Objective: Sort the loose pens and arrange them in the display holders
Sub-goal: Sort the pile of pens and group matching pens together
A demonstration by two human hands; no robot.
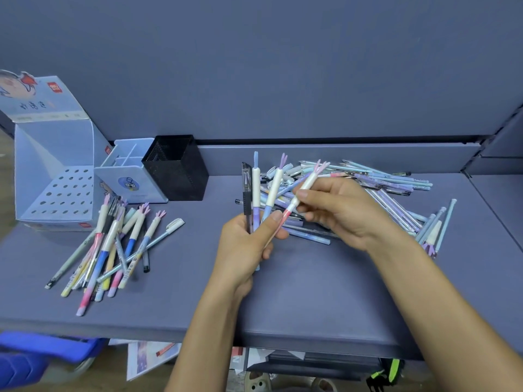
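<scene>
Gripping a bunch of pens (256, 188), the left hand (246, 244); right hand (339, 210) pinches one more — the pink pen (307, 184).

At the far left of the surface (311, 292) stands a display box with holes (56, 176). Just beside it on the right is a divided holder (127, 176), then a mesh cup (175, 168) — all three in a row near the back panel (283, 66). In front of box and holder lies a small heap of pens (113, 244). A larger heap (382, 188) lies right of centre, behind the two grips. In the middle the left grip (243, 247) holds a bundle of pens (256, 188) upright. Just to its right, the right grip (339, 210) pinches a single pen (307, 183) whose lower end reaches the left grip. A few pens (435, 227) lie at the far right — near the larger heap. Below the front edge, at left, sits a crate (42, 355).
</scene>
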